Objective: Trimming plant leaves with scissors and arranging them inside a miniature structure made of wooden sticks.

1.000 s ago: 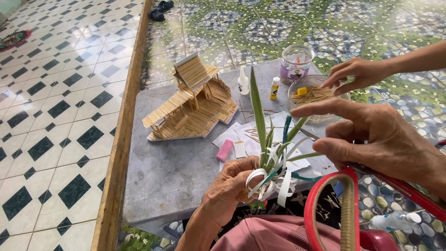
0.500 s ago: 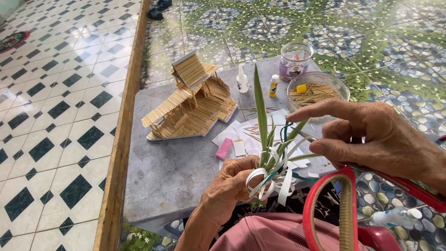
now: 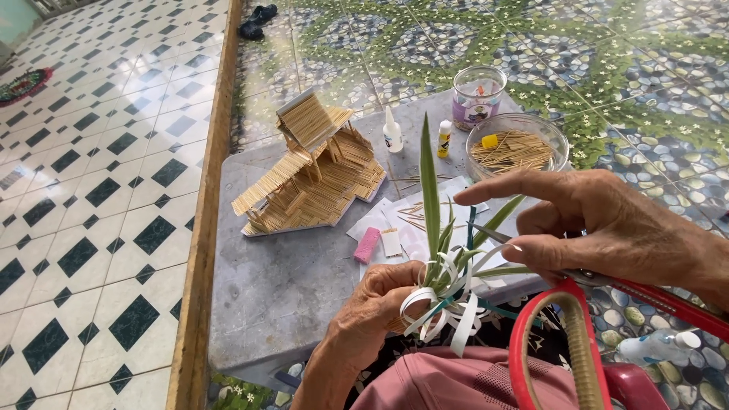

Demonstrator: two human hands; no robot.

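Left hand: the person's left hand [image 3: 380, 304] is closed around the base of a small bundle of green-and-cream striped leaf strips with curled white ends [image 3: 440, 266], held low in front of the lap at the near edge of the tabletop

Right hand: the right hand [image 3: 600, 228] hovers just right of the bundle with forefinger stretched out and loose, its lower fingers through the handles of red-handled scissors [image 3: 607, 285]; the slim metal blade lies under the fingers and points into the leaves

Handling: the leaf bundle looks light, thin and springy, with long blades that bend and curled ends that would crush or tear easily; the safest hold appears to be the gathered base, where the left hand already pinches it

Tabletop: a grey stone-look tabletop [image 3: 281, 281] carries a stilted model house of pale wooden sticks [image 3: 311, 171], a clear glass bowl of loose sticks [image 3: 516, 148], a small white glue bottle [image 3: 392, 130], a smaller yellow-capped bottle [image 3: 444, 140], a clear jar with a purple label [image 3: 477, 96], white paper sheets and a pink eraser-like block [image 3: 367, 244]

Room: pebble-pattern green floor tiles [image 3: 607, 53] lie beyond, a wooden threshold strip divides them from glossy white-and-dark diamond tiles [image 3: 91, 190] on the left, and dark sandals [image 3: 258, 19] sit at the far end
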